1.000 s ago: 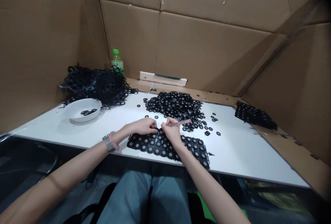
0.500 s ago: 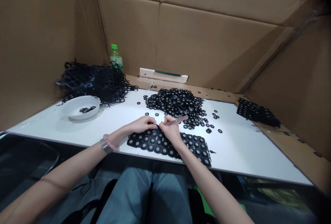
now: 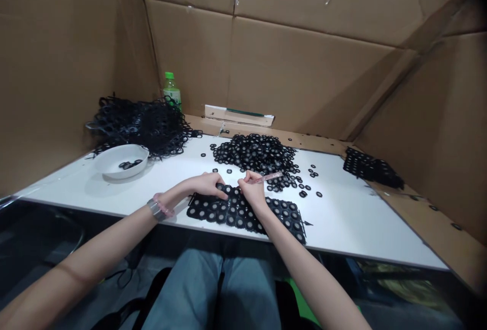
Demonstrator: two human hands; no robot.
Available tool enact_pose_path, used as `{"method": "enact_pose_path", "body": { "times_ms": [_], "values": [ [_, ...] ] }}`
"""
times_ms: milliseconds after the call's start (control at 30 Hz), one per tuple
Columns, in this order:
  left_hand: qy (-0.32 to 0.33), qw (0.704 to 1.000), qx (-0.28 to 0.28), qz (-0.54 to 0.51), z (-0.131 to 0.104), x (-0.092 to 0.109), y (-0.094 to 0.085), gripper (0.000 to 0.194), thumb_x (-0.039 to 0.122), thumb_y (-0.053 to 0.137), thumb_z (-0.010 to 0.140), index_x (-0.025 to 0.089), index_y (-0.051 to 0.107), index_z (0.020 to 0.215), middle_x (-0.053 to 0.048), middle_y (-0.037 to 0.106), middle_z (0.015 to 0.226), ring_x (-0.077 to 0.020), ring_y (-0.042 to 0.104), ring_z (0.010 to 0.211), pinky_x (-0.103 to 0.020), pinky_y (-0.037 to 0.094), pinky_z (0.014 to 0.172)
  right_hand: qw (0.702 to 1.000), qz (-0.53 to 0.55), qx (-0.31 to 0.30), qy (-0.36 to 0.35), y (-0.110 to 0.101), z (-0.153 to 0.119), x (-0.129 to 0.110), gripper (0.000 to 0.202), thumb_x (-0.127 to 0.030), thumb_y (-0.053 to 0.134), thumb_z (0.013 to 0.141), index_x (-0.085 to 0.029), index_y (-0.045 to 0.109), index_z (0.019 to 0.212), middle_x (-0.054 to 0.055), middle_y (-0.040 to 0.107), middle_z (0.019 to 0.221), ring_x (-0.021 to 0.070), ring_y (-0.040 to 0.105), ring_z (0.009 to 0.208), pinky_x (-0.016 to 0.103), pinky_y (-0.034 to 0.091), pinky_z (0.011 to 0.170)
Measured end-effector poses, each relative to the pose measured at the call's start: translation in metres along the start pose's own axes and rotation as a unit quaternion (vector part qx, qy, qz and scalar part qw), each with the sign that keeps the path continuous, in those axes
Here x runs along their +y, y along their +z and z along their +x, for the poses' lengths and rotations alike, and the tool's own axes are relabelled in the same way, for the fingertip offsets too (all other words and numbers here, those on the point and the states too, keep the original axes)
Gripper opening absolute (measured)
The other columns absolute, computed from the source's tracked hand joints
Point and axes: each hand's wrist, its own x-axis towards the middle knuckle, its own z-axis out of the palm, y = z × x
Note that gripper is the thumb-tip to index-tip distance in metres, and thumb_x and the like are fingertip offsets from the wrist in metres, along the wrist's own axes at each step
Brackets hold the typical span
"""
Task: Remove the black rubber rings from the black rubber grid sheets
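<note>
A black rubber sheet point(image 3: 213, 215) set with rows of round rings with pale grey centres lies along the table's front edge. At its far left edge, my left hand point(image 3: 207, 185) pinches the sheet, thumb on top and fingertips partly hidden behind the rim. My right hand point(image 3: 254, 191) is closed round a pink, see-through pen-like tool point(image 3: 268, 177), whose back end points up to the right. The tool's tip is hidden by the fingers, close to the sheet's far edge. Just beyond both hands rises a heap of loose black rings point(image 3: 254, 152).
A white bowl point(image 3: 108, 163) with several black rings stands left, before a tangle of black strip waste point(image 3: 140, 124) and a green-capped bottle point(image 3: 172, 90). Stacked black sheets point(image 3: 371, 167) lie right. Cardboard walls point(image 3: 289, 71) enclose the white table point(image 3: 350, 218); loose rings point(image 3: 318, 194) are scattered right.
My left thumb has come down and away from my right hand, onto the sheet, baring rings at its far edge. The right hand still holds the tool. The view has tilted slightly.
</note>
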Motion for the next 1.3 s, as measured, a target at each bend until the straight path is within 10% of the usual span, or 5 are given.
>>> {"method": "enact_pose_path", "body": {
  "times_ms": [833,1300],
  "values": [
    [0.026,0.99,0.032,-0.136,-0.007,-0.012,0.014,0.035,0.049,0.055,0.069,0.016,0.054,0.06,0.004,0.043,0.055,-0.0131,0.039,0.062,-0.021,0.029,0.056,0.991,-0.079,-0.077,-0.071,0.005,-0.023,-0.009,0.023,-0.012,0.046,0.056,-0.021,0.028,0.045,-0.007,0.03,0.041,0.0091,0.031,0.043,0.022,0.025,0.044],
    [0.039,0.989,-0.07,-0.127,-0.008,0.01,-0.002,0.033,0.043,0.064,0.062,0.014,0.059,0.075,0.002,0.057,0.068,-0.0143,0.049,0.064,-0.022,0.038,0.059,0.991,0.118,-0.032,0.054,-0.003,-0.017,-0.006,0.024,-0.016,0.05,0.056,-0.022,0.029,0.046,-0.01,0.034,0.033,0.0075,0.036,0.03,0.019,0.022,0.034]
  ]
}}
